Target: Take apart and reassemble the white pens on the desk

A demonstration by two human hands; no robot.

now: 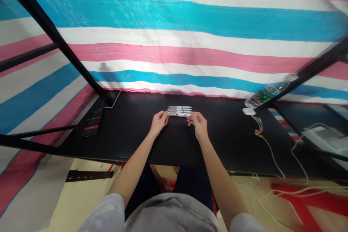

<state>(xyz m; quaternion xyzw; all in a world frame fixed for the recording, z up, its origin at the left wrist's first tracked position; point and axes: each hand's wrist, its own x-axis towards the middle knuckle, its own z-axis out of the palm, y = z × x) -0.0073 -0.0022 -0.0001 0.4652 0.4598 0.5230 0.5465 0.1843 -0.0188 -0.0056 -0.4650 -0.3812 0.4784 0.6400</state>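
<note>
At six o'clock we wear a pale grey top (171,214), short sleeves (104,212) at seven and five, and dark navy legwear (193,183).

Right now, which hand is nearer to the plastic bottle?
Right. The right hand is at the right end of the pens, left of the plastic bottle; the left hand is at their left end, farther away.

Your left forearm (138,160) and right forearm (217,163) are bare, extended forward and angled inward. Your left hand (158,124) has its thumb and index finger drawn together at the tips. Your right hand (199,126) faces it, fingers bent inward. Both hands stand apart, roughly level.
</note>
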